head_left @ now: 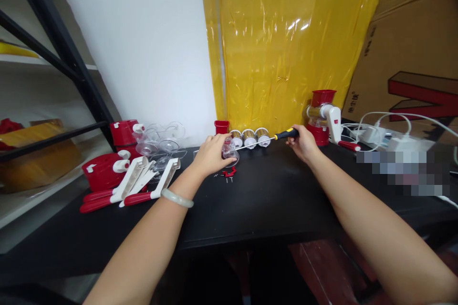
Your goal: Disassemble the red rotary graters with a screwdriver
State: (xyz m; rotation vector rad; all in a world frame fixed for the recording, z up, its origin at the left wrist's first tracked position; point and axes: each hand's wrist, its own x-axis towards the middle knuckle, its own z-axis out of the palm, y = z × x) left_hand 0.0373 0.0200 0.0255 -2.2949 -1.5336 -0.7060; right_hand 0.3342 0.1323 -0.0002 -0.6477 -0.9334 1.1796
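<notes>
My left hand (214,153) is wrapped round a clear plastic part (230,155) above the black table. In my right hand (302,142) is the black and yellow handle of a screwdriver (286,133). Its long shaft points left, and the tip reaches the clear part; the exact contact is too small to tell. Just below my left hand lie a small red piece (229,172) and several tiny screws. Behind the shaft, three metal drums with white ends (249,138) lie side by side, with a red piece (222,127) at their left.
Red housings (103,171), clear parts (161,138) and white cranks with red handles (166,178) cover the table's left side. An assembled red and white grinder (318,124) stands at right, beside cables and a power strip (402,140).
</notes>
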